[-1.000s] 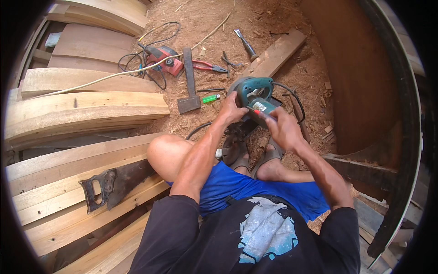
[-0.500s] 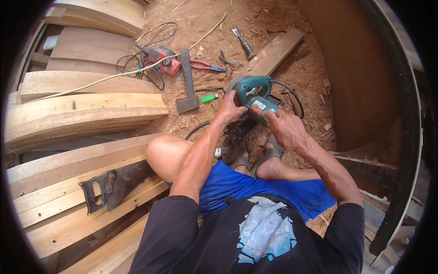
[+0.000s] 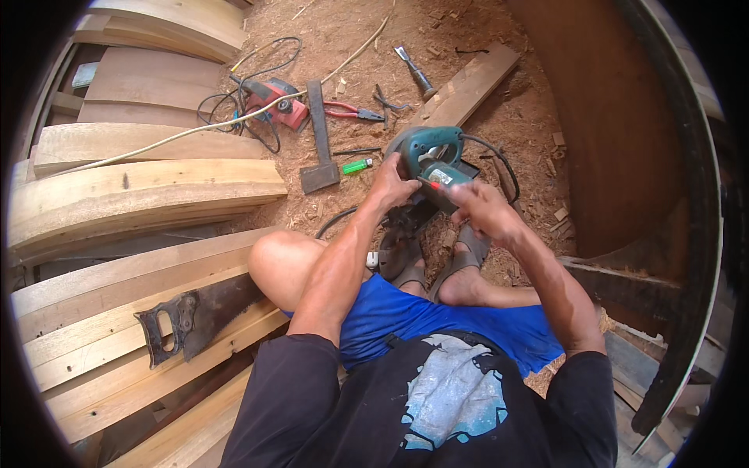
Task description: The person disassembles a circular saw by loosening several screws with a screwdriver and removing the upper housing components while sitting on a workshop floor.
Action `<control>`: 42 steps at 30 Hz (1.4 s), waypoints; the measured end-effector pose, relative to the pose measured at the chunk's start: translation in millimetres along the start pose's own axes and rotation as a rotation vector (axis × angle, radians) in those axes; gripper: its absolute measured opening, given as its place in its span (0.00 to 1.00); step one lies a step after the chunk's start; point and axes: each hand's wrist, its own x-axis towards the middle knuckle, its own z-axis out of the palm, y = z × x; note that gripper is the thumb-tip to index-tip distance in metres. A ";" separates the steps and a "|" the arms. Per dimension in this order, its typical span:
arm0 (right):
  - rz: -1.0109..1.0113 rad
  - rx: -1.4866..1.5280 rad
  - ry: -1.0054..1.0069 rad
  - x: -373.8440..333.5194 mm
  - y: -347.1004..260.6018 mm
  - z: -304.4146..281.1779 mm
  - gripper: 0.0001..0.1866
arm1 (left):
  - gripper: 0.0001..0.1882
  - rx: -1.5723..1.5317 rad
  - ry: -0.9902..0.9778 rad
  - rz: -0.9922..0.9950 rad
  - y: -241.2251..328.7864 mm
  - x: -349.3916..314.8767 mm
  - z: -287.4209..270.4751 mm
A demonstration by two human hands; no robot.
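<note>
A teal electric circular saw [image 3: 434, 142] with a grey round guard stands upright on the ground in front of my feet. My left hand [image 3: 392, 184] grips the near left side of the saw, thumb reaching toward its motor housing. Beside the motor's right end is my right hand [image 3: 485, 210], slightly blurred, its fingers curled inward. A small red piece [image 3: 434, 185] shows on or against the housing; whether it belongs to the saw or to something in my right hand is unclear. The saw's underside is dark and partly hidden by my hands.
A hammer [image 3: 320, 148], green lighter [image 3: 357, 166], red-handled pliers [image 3: 353, 111], red electric planer [image 3: 277, 103], chisel [image 3: 415, 72] and plank [image 3: 468, 87] lie on sawdust. Stacked curved boards [image 3: 148, 191] bear a handsaw [image 3: 195, 320] at left. A large curved brown panel [image 3: 616, 132] stands at right.
My right hand has drawn slightly back from the motor end, its elbow moving inward. The saw has shifted slightly up and left; my left hand keeps its hold.
</note>
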 end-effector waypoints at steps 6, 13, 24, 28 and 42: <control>-0.708 -1.377 0.074 -27.3 -9.5 5.0 0.27 | 0.29 -0.043 -0.029 -0.069 -5.0 4.2 -2.5; -0.653 -0.930 0.338 10.6 15.8 4.6 0.16 | 0.38 -0.038 -0.025 -0.088 15.0 -3.4 -0.6; -0.711 -0.836 0.175 -10.8 -7.2 0.8 0.22 | 0.28 -0.035 -0.044 -0.095 1.2 4.2 -0.8; -0.726 -1.371 0.114 -17.0 -15.0 2.6 0.22 | 0.27 0.046 -0.043 -0.069 -5.4 6.6 -2.1; -0.075 -0.042 0.065 -5.8 -14.6 2.5 0.19 | 0.29 -0.005 0.012 -0.042 -7.4 3.1 3.2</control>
